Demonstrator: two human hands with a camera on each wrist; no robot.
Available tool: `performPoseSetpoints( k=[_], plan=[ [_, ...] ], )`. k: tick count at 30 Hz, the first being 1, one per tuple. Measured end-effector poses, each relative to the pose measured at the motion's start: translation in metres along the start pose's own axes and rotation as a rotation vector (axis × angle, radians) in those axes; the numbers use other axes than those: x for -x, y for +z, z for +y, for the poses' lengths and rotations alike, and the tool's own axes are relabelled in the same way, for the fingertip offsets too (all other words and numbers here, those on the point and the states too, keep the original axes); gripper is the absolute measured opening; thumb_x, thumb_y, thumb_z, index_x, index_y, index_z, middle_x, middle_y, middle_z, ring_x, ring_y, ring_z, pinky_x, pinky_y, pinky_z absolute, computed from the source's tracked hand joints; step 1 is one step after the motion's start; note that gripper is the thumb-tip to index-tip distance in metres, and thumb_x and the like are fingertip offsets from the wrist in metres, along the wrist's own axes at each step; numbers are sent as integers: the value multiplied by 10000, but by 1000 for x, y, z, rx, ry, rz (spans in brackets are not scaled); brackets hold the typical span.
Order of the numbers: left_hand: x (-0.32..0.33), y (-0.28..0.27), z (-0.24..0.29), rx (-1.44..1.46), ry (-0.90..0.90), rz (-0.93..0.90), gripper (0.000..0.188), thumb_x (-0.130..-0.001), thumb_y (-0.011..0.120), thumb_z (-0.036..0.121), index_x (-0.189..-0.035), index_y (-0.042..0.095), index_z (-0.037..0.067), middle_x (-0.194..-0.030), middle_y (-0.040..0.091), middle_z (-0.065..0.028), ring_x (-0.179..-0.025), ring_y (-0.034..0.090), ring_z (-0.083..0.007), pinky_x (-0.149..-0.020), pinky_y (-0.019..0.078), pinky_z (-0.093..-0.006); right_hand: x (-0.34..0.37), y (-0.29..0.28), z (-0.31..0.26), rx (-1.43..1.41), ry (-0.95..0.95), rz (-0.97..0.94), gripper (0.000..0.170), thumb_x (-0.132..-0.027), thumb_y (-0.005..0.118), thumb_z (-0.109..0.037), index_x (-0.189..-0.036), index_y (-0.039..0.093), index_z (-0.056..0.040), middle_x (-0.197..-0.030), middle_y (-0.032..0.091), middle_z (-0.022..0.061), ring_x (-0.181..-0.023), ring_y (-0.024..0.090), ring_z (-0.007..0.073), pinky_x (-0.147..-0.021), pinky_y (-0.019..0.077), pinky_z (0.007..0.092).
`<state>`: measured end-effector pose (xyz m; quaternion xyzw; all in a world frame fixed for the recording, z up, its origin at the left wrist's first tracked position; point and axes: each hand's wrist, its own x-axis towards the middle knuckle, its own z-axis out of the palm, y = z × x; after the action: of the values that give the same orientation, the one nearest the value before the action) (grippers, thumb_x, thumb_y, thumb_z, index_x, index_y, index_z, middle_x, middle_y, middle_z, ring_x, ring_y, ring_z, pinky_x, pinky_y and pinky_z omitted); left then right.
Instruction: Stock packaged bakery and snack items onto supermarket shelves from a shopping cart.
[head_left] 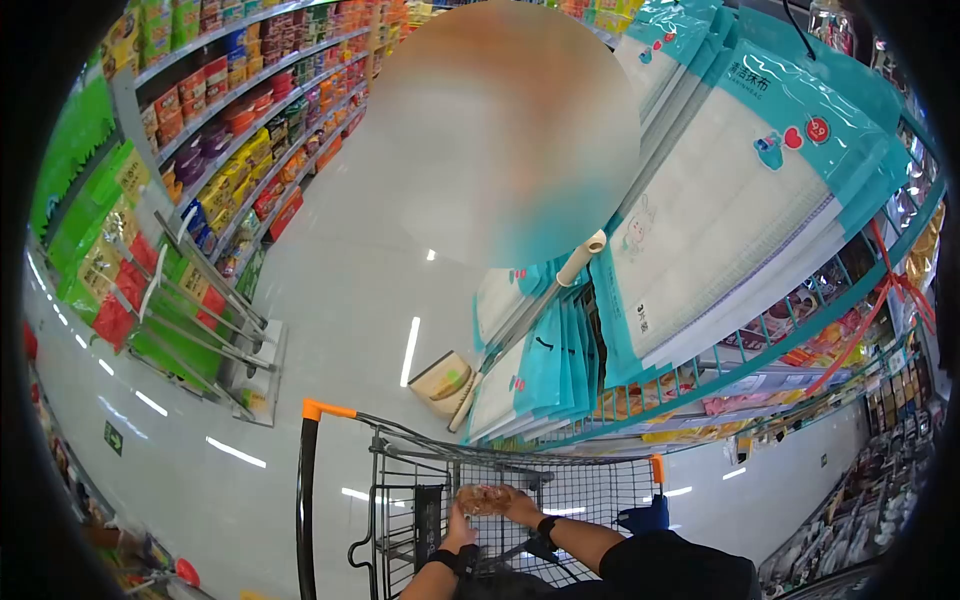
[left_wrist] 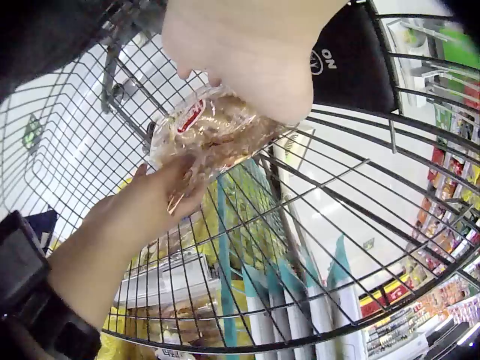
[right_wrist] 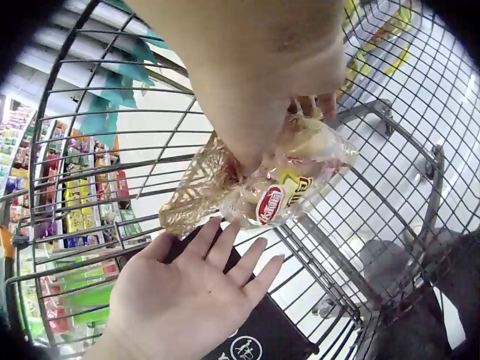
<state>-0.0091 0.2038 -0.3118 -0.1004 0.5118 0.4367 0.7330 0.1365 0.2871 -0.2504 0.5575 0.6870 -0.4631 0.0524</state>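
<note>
A clear, crinkly snack bag with a red label (head_left: 483, 499) (left_wrist: 217, 124) (right_wrist: 289, 191) is held over the wire shopping cart. My right hand (head_left: 520, 508) (left_wrist: 150, 199) (right_wrist: 262, 75) grips it, thumb and fingers on the plastic; part of the grip is hidden. My left hand (head_left: 460, 530) (left_wrist: 244, 52) lies at the bag's other end. In the right wrist view the left hand (right_wrist: 187, 296) is palm up, its fingers spread and nearly straight, the tips at the bag's brown patterned edge.
The cart's orange-cornered rim (head_left: 330, 410) and black handlebar (head_left: 308, 500) surround the hands' left side. Teal packs of white cloths (head_left: 720, 200) hang on a rack beyond the cart. Stocked shelves (head_left: 250, 120) line the left, with a green-bag display (head_left: 165, 290) nearer.
</note>
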Motion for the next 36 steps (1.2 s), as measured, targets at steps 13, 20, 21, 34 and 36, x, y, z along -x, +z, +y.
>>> performPoseSetpoints(
  k=[13,20,21,34,36],
  plan=[
    [26,25,1,337,216,-60,833,-811,350,635,-1398,22,144,-1444,97,-94,-1296,212,-296,-1055,117,-406,1,-12,26,-118,31,416,565,-754,590,-370,-1139,446,18,-855,607,204,-770,605,331,-666,487,399],
    [51,75,-35,228,209,-13,655,-850,412,501,-1322,265,73,-1317,339,-115,-1202,366,-250,-1008,237,-370,44,-25,50,-130,-178,495,319,-746,562,-166,-1030,530,-24,-835,632,143,-743,618,291,-648,494,372],
    [56,86,-43,167,229,-15,538,-851,420,478,-1197,356,72,-1230,402,-92,-1135,411,-238,-940,293,-357,49,-29,60,-168,-220,569,300,-747,565,-159,-1018,541,-34,-815,634,136,-721,619,286,-633,494,369],
    [188,279,42,-395,1018,-316,534,-890,380,402,-1311,315,81,-1342,343,-95,-1245,310,-221,-990,253,-399,172,-290,22,-475,-671,1191,476,-697,667,-132,-1096,446,5,-993,524,166,-936,529,274,-812,424,354],
    [202,302,47,-472,1123,-326,552,-889,373,410,-1327,286,85,-1374,293,-94,-1279,262,-226,-1008,224,-402,169,-319,5,-500,-714,1248,573,-669,711,-193,-1111,428,39,-1018,506,185,-965,497,309,-842,403,378]
  ],
)
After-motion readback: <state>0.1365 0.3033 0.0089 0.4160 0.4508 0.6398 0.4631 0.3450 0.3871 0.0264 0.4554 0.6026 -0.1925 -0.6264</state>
